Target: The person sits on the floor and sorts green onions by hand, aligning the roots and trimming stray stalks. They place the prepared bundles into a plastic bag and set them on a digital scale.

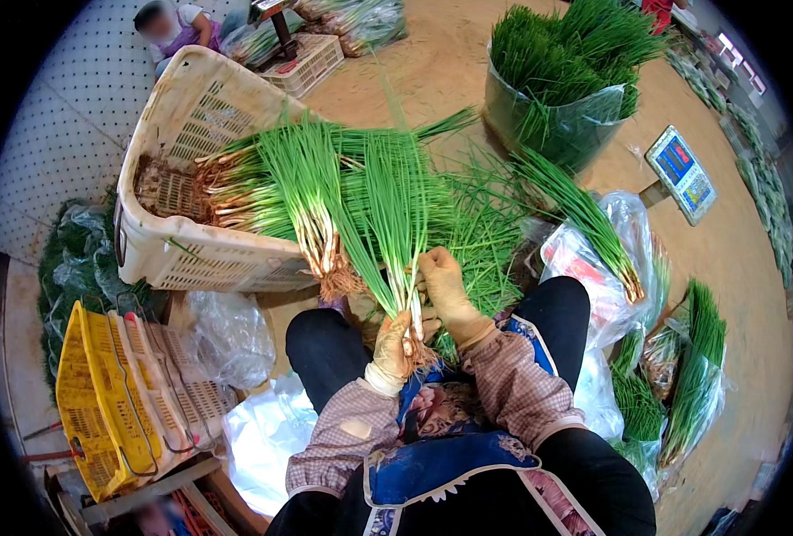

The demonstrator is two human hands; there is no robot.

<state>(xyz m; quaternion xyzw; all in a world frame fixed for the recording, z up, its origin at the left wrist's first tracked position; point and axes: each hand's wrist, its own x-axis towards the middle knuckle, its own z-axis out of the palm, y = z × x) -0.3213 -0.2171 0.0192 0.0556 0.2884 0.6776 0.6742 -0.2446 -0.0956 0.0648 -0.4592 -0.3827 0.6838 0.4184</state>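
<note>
My gloved left hand (pixel 393 344) is closed around the root end of a small bunch of scallions (pixel 400 277), whose green tops point away from me. My gloved right hand (pixel 447 288) is beside the pale stems, fingers bent and pinched against the bunch's right side; whether a single stalk is between them is hard to make out. Left of my hands, another scallion bunch (pixel 312 210) lies with brown roots over the edge of a tipped white crate (pixel 236 259). A thick scallion pile (pixel 254 183) spills out of that crate. Loose green leaves (pixel 481 241) lie beyond my right hand.
A large clear bag of upright greens (pixel 553 116) stands far right, near a scale display (pixel 682 174). A tied scallion bunch (pixel 584 223) lies on plastic bags at right. Yellow crate (pixel 102 402) and white plastic (pixel 271 438) are at left. Another person (pixel 182 31) sits far left.
</note>
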